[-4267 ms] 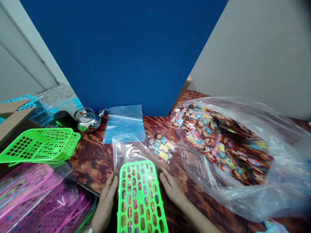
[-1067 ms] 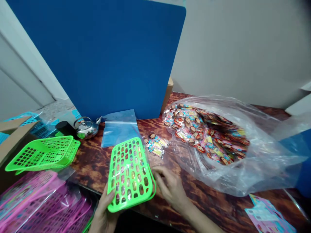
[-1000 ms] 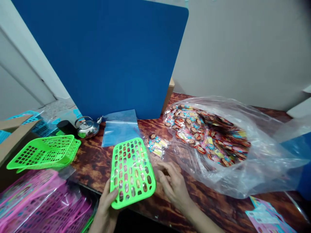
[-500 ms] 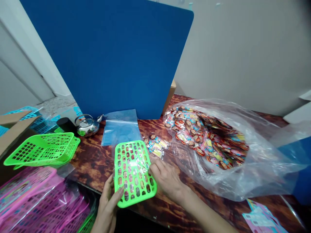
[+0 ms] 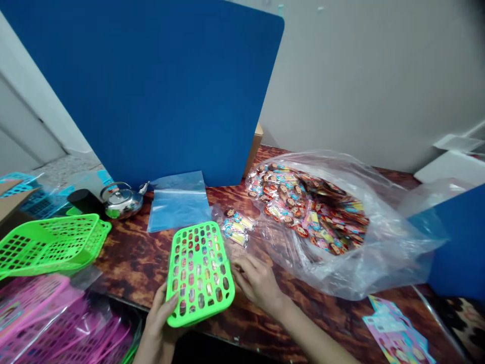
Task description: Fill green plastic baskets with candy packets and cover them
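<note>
My left hand [image 5: 161, 318] grips a bright green plastic basket [image 5: 194, 265] at its lower left corner, thumb on top. The basket's slotted bottom faces me, and colourful contents show through the holes. Faint clear film shows around its upper edges. At the basket's right edge is my right hand [image 5: 255, 280], fingers curled together; what they pinch, if anything, is hidden. Just beyond the basket lie a few doll-shaped packets [image 5: 237, 225]. To their right, a large clear plastic bag [image 5: 390, 247] stands open, full of similar packets [image 5: 291, 194].
Flat clear bags [image 5: 178, 199] lie before a blue panel [image 5: 170, 91]. Leftward are a metal kettle [image 5: 123, 201], a black cylinder [image 5: 86, 202], stacked green baskets [image 5: 64, 240] and wrapped pink baskets [image 5: 68, 323]. Printed cards [image 5: 397, 333] lie at the table's right front.
The view has swung slightly right, so things sit further left. My right hand has come slightly away from the basket's face to its right edge. My left hand keeps its hold.
</note>
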{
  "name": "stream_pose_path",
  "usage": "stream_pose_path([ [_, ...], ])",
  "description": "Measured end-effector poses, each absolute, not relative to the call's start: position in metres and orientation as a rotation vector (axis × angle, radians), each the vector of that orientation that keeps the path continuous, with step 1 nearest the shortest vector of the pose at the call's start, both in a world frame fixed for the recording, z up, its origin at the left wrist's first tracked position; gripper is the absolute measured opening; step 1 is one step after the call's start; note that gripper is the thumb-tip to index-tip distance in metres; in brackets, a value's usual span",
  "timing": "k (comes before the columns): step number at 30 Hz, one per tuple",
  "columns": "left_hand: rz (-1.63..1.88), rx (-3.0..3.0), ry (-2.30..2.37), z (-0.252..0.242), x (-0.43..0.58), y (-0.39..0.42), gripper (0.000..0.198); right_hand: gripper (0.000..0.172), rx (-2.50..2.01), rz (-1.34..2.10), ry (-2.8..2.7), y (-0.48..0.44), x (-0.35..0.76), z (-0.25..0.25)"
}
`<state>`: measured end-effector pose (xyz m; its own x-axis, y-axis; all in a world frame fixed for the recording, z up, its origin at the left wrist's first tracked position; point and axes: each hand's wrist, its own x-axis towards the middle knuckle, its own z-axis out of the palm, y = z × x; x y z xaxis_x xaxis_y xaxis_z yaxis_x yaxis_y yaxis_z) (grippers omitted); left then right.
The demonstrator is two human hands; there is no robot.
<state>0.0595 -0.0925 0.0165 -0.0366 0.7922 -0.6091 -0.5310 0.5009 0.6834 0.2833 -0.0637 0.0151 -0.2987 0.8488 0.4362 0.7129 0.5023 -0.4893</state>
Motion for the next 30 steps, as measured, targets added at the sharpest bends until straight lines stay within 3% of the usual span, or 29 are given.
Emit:
stream_pose_path([
  [6, 1.069, 0.185, 1.220, 0.012, 0.057, -0.093, 0.075, 0.014, -1.291, 0.615, -1.866, -0.059, 0.279, 0.017],
  [10, 1.056, 0.179, 1.224, 0.012, 0.056, -0.094, 0.080, 0.013, -1.278, 0.670, -1.845, -0.059, 0.274, 0.014],
  [19, 1.100, 0.167, 1.208, 0.012, 0.054, -0.092, 0.074, 0.037, -1.118, 0.710, -2.012, -0.059, 0.279, 0.021],
  [24, 1.059, 0.207, 1.239, 0.011, 0.050, -0.093, 0.078, 0.027, -1.083, 0.682, -2.023, -0.057, 0.280, 0.015],
  [30, 1.042, 0.179, 1.224, 0.012, 0.053, -0.098, 0.081, 0.019, -1.188, 0.325, -2.090, -0.058, 0.275, 0.007],
])
